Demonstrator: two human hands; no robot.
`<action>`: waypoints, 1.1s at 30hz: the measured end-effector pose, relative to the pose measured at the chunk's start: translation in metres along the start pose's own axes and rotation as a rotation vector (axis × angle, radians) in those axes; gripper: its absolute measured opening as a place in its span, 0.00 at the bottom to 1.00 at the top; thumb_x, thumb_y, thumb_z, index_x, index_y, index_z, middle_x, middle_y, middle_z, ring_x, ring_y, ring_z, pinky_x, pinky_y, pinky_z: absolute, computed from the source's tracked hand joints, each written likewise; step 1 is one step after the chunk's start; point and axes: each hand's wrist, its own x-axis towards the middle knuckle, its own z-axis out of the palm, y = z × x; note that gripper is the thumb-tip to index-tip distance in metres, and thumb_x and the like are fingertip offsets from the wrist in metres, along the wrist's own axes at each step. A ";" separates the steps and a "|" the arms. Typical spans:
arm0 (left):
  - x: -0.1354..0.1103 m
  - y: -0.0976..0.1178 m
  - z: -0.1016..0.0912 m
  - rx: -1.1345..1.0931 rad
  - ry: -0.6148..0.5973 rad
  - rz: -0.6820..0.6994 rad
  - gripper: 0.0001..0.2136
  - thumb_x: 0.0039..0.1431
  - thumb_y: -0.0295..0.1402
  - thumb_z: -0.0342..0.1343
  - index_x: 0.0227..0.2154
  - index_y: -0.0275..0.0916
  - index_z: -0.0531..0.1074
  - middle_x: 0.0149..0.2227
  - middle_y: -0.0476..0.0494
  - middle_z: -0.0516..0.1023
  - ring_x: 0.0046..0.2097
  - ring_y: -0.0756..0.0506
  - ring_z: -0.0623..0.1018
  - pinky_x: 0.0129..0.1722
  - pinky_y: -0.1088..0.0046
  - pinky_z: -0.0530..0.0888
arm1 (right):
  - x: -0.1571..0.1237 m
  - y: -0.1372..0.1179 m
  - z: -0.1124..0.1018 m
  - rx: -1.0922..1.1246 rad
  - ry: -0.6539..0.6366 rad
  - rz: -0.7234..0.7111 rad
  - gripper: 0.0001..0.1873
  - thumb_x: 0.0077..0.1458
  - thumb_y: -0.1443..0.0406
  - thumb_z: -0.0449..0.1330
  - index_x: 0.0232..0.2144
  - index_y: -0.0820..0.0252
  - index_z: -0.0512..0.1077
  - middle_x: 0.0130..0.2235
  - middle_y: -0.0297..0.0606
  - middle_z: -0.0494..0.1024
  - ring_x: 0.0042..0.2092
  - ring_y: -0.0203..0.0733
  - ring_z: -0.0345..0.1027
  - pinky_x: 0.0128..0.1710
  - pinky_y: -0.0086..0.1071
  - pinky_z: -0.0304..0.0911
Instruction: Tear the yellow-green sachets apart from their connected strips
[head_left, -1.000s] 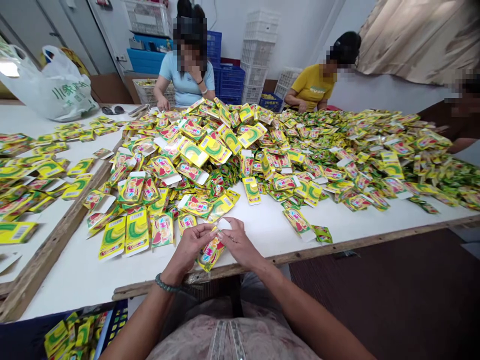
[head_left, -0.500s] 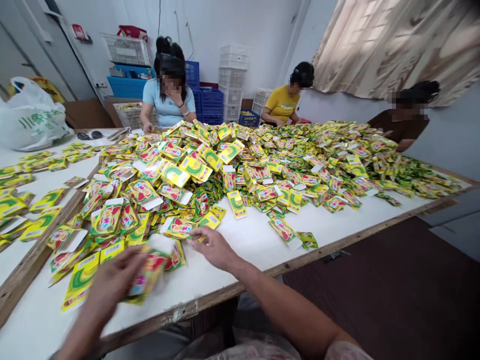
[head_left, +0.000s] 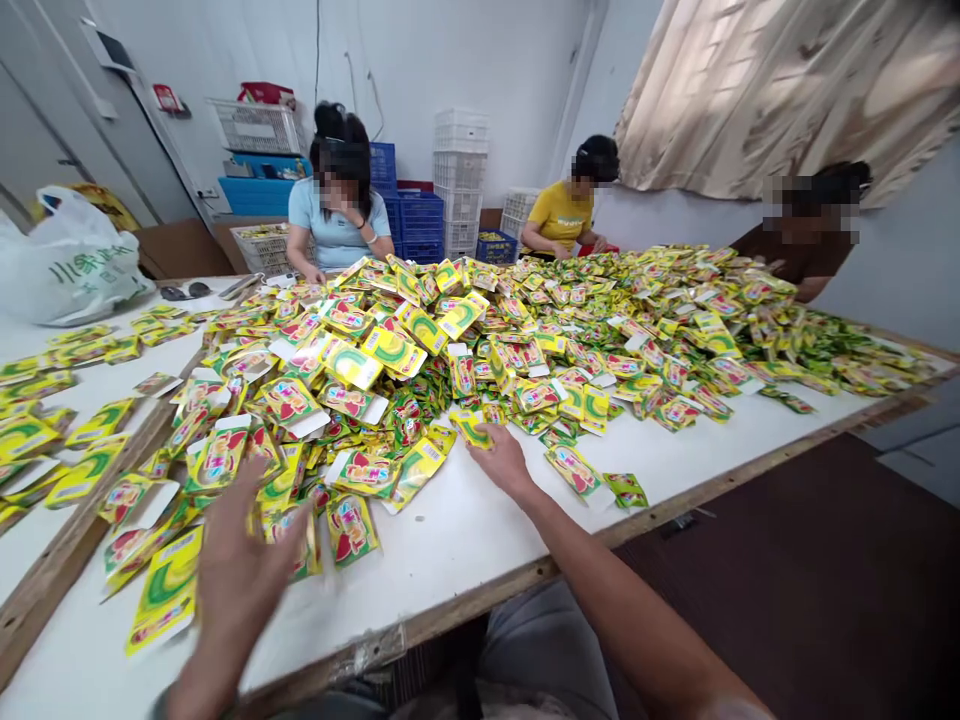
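My right hand (head_left: pixel 501 462) has its fingers closed on the edge of a small yellow candy box (head_left: pixel 471 428) at the near side of the heap. My left hand (head_left: pixel 247 560), a little blurred, is over the near left of the pile with thumb and fingers apart and nothing seen in it. Close to its thumb lies a candy box with a watermelon print (head_left: pixel 351 528). Between the hands are another watermelon-print box (head_left: pixel 365 472) and a yellow box (head_left: pixel 422 470). A yellow and green box (head_left: pixel 165 590) lies left of my left hand.
A large heap of candy boxes and small green packets (head_left: pixel 637 330) covers much of the white table (head_left: pixel 465 560). A wooden strip (head_left: pixel 97 520) divides off more boxes at left. Several co-workers sit across the table. A white plastic bag (head_left: pixel 71 265) stands at back left, stacked crates (head_left: pixel 459 185) behind.
My left hand has let go of the watermelon-print box it held and opened. My right hand has moved right and away from me, onto the small yellow box. The view has shifted slightly.
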 end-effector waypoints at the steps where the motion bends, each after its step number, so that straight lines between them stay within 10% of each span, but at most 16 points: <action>1: -0.001 0.014 0.019 -0.012 -0.096 0.120 0.29 0.53 0.39 0.55 0.57 0.37 0.57 0.57 0.33 0.62 0.57 0.35 0.63 0.55 0.53 0.61 | -0.010 -0.005 -0.006 0.094 -0.088 0.001 0.17 0.47 0.61 0.60 0.41 0.59 0.72 0.43 0.41 0.71 0.43 0.42 0.65 0.43 0.34 0.60; 6: -0.011 0.073 0.097 -0.113 -0.579 0.352 0.29 0.55 0.32 0.52 0.60 0.39 0.51 0.54 0.35 0.68 0.56 0.37 0.65 0.53 0.53 0.61 | -0.041 -0.028 -0.029 0.495 -0.643 -0.106 0.18 0.54 0.54 0.53 0.34 0.62 0.73 0.32 0.36 0.74 0.34 0.37 0.65 0.36 0.31 0.60; 12: -0.016 0.058 0.119 -0.409 -0.682 -0.194 0.23 0.51 0.44 0.54 0.48 0.38 0.65 0.23 0.49 0.73 0.28 0.44 0.74 0.29 0.71 0.66 | 0.004 -0.020 -0.010 0.162 -0.287 -0.225 0.15 0.52 0.65 0.53 0.43 0.59 0.71 0.43 0.39 0.75 0.46 0.43 0.66 0.47 0.36 0.59; 16: -0.017 0.044 0.123 -0.739 -0.646 -0.535 0.21 0.47 0.44 0.58 0.41 0.37 0.65 0.25 0.48 0.75 0.28 0.44 0.75 0.28 0.72 0.68 | 0.039 -0.014 0.021 -0.150 -0.431 -0.528 0.28 0.40 0.73 0.58 0.48 0.55 0.70 0.53 0.39 0.69 0.56 0.46 0.58 0.55 0.39 0.53; 19: -0.015 0.043 0.121 -0.924 -0.666 -0.710 0.24 0.47 0.44 0.59 0.44 0.37 0.62 0.30 0.45 0.78 0.31 0.43 0.77 0.30 0.70 0.70 | 0.048 -0.012 0.035 -0.164 -0.392 -0.504 0.24 0.45 0.74 0.53 0.45 0.54 0.72 0.49 0.38 0.73 0.51 0.44 0.64 0.52 0.37 0.56; 26: -0.010 0.043 0.120 -0.995 -0.636 -0.791 0.25 0.44 0.44 0.61 0.43 0.35 0.68 0.36 0.41 0.79 0.36 0.41 0.78 0.36 0.68 0.72 | 0.026 0.002 0.009 0.333 -0.307 -0.042 0.13 0.54 0.60 0.52 0.37 0.61 0.70 0.29 0.34 0.73 0.30 0.37 0.66 0.31 0.29 0.61; 33: -0.011 0.043 0.119 -0.996 -0.668 -0.799 0.24 0.41 0.41 0.64 0.42 0.34 0.70 0.39 0.40 0.79 0.39 0.41 0.77 0.39 0.68 0.72 | -0.011 -0.002 -0.012 0.605 -0.269 0.013 0.14 0.51 0.58 0.55 0.37 0.63 0.69 0.29 0.35 0.72 0.29 0.34 0.61 0.29 0.27 0.57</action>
